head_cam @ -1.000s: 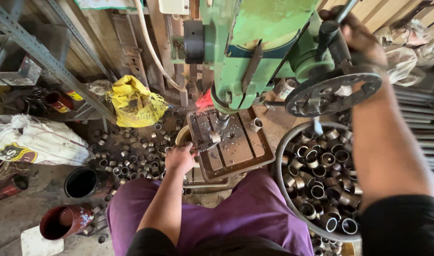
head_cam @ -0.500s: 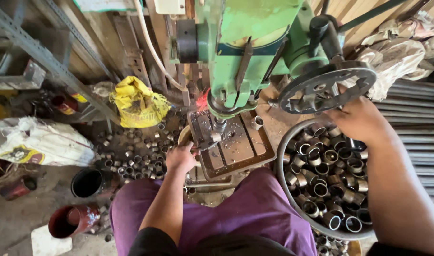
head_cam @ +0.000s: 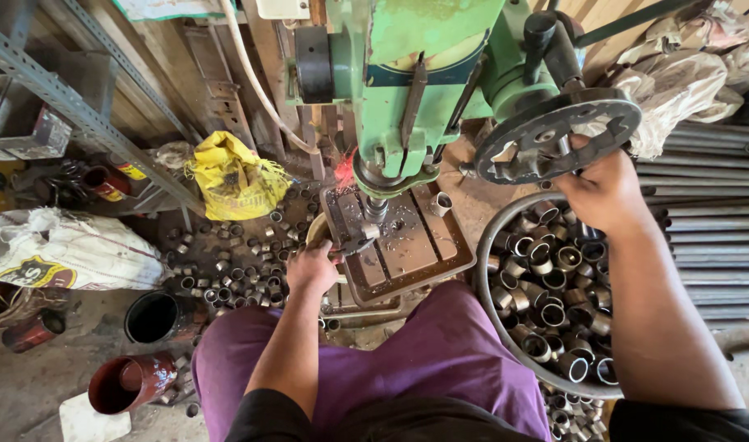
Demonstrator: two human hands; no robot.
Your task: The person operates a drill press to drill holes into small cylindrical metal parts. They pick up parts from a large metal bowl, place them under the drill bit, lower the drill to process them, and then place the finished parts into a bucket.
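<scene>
A green drill press (head_cam: 407,90) stands at the far centre, with a yellow bag (head_cam: 235,180) and scattered metal rings (head_cam: 235,262) on the floor to its left, and a basin (head_cam: 493,315) full of rings at near right, pipes (head_cam: 710,221) lying beyond it. The left hand (head_cam: 311,266) is closed on a clamp handle (head_cam: 354,244) at the near-left edge of the slotted table (head_cam: 403,245), its long axis running left to right toward the spindle (head_cam: 376,209), which points straight down and hides the workpiece. The right hand (head_cam: 608,192) grips the near rim of the feed wheel (head_cam: 559,139) on the press's right side.
</scene>
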